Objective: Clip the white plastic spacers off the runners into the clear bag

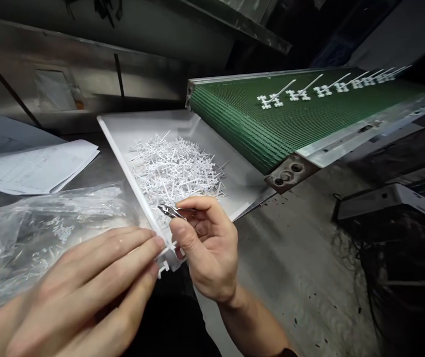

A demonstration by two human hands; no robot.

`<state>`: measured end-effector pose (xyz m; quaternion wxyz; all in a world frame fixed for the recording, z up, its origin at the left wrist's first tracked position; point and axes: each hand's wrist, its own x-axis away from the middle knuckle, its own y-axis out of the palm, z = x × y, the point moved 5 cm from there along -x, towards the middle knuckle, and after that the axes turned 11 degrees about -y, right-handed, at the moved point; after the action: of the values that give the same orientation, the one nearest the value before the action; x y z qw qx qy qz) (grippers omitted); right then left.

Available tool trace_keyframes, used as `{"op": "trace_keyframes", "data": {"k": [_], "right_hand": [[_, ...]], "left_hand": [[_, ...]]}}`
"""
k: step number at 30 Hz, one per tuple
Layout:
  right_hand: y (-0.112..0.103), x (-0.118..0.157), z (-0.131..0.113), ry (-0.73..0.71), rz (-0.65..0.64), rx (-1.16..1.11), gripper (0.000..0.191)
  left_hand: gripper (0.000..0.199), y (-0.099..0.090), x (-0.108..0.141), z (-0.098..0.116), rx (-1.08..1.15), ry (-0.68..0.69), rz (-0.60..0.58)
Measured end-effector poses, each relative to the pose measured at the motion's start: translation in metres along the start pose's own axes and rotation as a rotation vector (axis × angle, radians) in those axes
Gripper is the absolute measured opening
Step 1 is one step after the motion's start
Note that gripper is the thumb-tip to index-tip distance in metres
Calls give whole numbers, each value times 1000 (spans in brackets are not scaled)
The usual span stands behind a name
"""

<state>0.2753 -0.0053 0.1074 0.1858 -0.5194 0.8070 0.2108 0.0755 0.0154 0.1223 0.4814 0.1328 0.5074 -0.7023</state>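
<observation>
1. Pinching a white part: left hand, thumb and fingertips brought together on it, no visible gap beyond the piece. Part sits at the tray's near corner, its small arms poking out past the fingertips.
2. Right hand curled round cutters, thumb and forefinger closed on them. Tips point up and left, above the part and apart from it. Spread of the cutter tips too small to tell. Lower fingers of this hand lie just beside the part.
3. Tray: white, beyond both hands. Holds a loose pile of small white pieces, some with thin stems.
4. Left of tray: clear bag with white bits showing through; papers lie beyond it.
5. Right of tray: green belt, its near end over the tray edge. Row of stemmed parts on top, receding.
</observation>
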Motion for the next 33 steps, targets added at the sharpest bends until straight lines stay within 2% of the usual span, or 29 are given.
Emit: {"op": "trace_keyframes", "data": {"k": [4, 7, 10, 13, 16, 19, 22, 24, 28, 30, 33], "right_hand": [[23, 16, -7, 52, 51, -39, 20], [37, 32, -18, 34, 87, -28, 20], [61, 49, -20, 64, -45, -87, 31], [84, 62, -3, 170, -166, -126, 32], [99, 61, 27, 235, -208, -127, 21], [100, 47, 52, 132, -164, -43, 11], [91, 35, 64, -22, -92, 137, 4], [84, 34, 69, -28, -80, 211, 5], [78, 40, 85, 205, -141, 116, 13], [77, 42, 92, 326, -188, 14, 19], [74, 39, 97, 428, -273, -84, 23]], "left_hand": [[46, -25, 8, 1, -11, -171, 3], [37, -37, 11, -6, 103, -211, -134], [16, -44, 26, -14, 187, -235, -212], [19, -50, 49, -21, 211, -279, -122], [20, -49, 65, -33, 242, -344, -78], [16, -46, 65, -53, 191, -391, -56], [11, -43, 61, -75, 25, -391, 19], [9, -36, 62, -87, -47, -384, 44], [7, -19, 72, -102, -43, -378, 25], [6, -14, 77, -104, -42, -373, 20], [5, -11, 79, -103, -62, -353, 27]]}}
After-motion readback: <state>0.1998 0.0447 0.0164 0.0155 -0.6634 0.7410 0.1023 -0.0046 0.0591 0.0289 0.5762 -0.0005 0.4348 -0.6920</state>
